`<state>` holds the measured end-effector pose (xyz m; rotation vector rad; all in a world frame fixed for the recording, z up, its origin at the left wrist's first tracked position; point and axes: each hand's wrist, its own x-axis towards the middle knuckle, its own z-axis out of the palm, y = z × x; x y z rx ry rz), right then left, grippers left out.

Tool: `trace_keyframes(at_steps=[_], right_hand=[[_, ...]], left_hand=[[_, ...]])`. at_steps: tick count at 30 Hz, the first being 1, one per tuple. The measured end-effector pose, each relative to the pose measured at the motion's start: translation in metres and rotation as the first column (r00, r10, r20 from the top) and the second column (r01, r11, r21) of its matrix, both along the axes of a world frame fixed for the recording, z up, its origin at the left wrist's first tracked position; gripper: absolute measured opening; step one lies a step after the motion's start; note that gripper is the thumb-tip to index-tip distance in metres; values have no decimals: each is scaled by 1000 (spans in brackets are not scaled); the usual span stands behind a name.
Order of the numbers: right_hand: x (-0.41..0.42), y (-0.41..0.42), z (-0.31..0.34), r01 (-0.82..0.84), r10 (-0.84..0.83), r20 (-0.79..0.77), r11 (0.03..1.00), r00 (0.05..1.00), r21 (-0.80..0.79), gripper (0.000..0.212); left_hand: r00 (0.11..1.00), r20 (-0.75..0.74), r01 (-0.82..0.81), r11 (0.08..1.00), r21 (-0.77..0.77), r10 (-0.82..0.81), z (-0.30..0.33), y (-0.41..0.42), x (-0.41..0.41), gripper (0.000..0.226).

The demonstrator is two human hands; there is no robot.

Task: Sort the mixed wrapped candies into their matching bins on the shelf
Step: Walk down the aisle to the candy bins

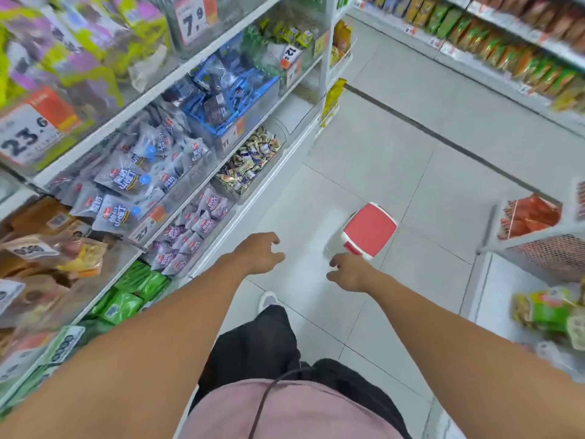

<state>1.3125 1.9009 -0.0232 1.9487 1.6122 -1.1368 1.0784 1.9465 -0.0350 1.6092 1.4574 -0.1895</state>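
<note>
We're standing in a shop aisle, white tile floor (395,160) underfoot. A red-topped step stool (368,229) sits on the floor just ahead of our right hand (349,272), in the walkway btwn the shelf units. To our right, a wire basket (544,245) w/ orange packs; far shelf (493,39) across the aisle holds green and orange bags, blurred. Our left hand (258,253) is out in front, fingers loosely curled, holding nothing; right hand same, fingers loosely bent, nothing in it. Both hover over the floor, clear of the shelf on our left (177,74).

Wrapped candies (250,160) lie heaped in a clear bin (282,146) on the low shelf, small gold, white and blue twists mixed together. Next bin toward us holds purple-white packets (193,232); above, blue packs (221,96). Price tags (23,134) front the bins.
</note>
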Motion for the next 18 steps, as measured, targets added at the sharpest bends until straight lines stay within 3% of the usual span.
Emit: trace_keyframes(at_steps=[9,18], right_hand=[[51,206,13,45,-43,-46,998,998,42,40],[71,384,-22,-189,188,-54,982,981,-7,40]], left_hand=[[998,-21,-66,997,-30,65,4,178,38,54],[965,-65,-260,963,-72,256,-18,302,69,54]])
